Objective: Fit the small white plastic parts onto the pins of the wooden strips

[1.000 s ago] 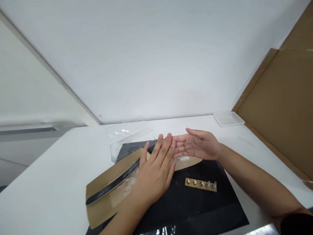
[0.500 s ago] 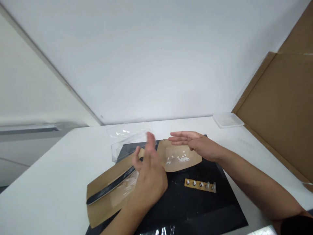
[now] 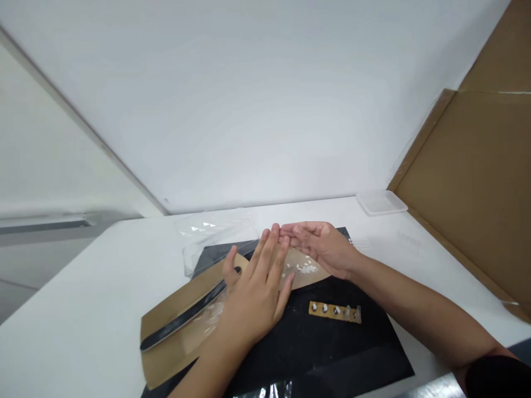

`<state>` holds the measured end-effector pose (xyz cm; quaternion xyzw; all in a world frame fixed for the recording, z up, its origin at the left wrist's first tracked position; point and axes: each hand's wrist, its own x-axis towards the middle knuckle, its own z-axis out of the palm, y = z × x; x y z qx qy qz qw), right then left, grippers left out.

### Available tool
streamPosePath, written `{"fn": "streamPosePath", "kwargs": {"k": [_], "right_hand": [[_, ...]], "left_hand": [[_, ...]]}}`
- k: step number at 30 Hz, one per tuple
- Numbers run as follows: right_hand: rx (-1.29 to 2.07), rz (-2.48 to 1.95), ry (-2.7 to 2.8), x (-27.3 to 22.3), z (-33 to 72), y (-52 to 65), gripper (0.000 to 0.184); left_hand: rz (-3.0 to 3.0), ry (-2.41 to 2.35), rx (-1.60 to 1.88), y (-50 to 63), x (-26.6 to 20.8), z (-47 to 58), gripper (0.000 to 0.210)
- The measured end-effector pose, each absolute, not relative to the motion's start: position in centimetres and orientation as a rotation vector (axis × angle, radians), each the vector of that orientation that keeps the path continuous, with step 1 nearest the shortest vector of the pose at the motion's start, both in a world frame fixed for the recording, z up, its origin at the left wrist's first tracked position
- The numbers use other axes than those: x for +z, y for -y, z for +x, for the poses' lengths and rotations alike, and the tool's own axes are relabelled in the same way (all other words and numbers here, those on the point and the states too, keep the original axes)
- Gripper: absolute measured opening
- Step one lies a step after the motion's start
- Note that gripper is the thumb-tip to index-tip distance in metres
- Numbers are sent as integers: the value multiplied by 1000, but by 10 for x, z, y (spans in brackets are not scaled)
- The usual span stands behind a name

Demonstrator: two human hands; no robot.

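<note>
Above the black mat (image 3: pixel 332 354), my left hand (image 3: pixel 253 298) is open, its back toward me and its fingers spread. My right hand (image 3: pixel 326 246) is turned partly palm up, fingers stretched toward the left. The fingertips of both hands meet or nearly meet; I see nothing held in either. Beneath them lies a brown paper tray (image 3: pixel 296 257) with small white oval pieces (image 3: pixel 307 268), partly hidden. By my left wrist, a long black nail file (image 3: pixel 182 327) rests in another brown paper tray (image 3: pixel 160 362) along with clear plastic slivers (image 3: pixel 211 318).
A yellow-brown strip (image 3: pixel 335 312) bearing several small posts, some with white or clear pieces, lies on the mat. Clear plastic boxes (image 3: pixel 193 257) stand at the back left. A shallow translucent tray (image 3: pixel 381 203) sits by the cardboard panel (image 3: pixel 468 182) at right.
My left hand has turned and spread its fingers. My right hand has rotated palm upward and moved slightly left, bringing the fingertips together. The view has shifted a little.
</note>
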<state>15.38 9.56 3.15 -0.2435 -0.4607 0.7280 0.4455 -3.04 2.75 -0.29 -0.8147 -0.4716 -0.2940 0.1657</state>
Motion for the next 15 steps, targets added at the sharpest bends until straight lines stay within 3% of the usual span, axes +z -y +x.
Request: {"fn": "streamPosePath", "kwargs": {"k": [5, 11, 15], "right_hand": [[1485, -697, 1347, 35, 163, -105, 30], [837, -745, 1826, 49, 169, -93, 18], [754, -659, 1938, 48, 170, -93, 20]], "left_hand": [[-2309, 1288, -959, -24, -1, -31, 54], [-2306, 1178, -1075, -23, 0, -32, 45], [-2296, 1152, -1133, -25, -1, -32, 33]]}}
